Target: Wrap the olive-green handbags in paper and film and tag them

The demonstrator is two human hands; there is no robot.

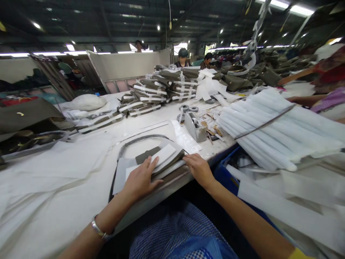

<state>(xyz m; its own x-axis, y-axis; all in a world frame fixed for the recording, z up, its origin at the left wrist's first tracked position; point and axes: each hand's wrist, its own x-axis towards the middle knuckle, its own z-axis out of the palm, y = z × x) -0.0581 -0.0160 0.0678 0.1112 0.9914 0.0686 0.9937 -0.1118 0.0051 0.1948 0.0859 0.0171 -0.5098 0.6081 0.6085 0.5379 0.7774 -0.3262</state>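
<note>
A flat olive-brown bag (147,154) lies at the table's front edge, partly covered by white foam sheets (164,154). Its long strap (142,137), wrapped in translucent covering, loops behind it onto the table. My left hand (142,180) rests on the bag and its white sheets, fingers stretched and thumb apart. At the bag's right end, my right hand (198,167) has its fingers closed on the corner; the exact layer it pinches is hard to make out. Just beyond stands a grey tape dispenser (195,127), beside a bubbled white strip (183,136).
Stacked wrapped bags (161,86) stand at the back. Tape rolls (184,108) and paper scraps lie near the dispenser. A strapped bundle of white foam tubes (280,126) is at right, above a blue bin (228,172). White sheets (54,169) spread left. A co-worker's arm (299,75) reaches in at right.
</note>
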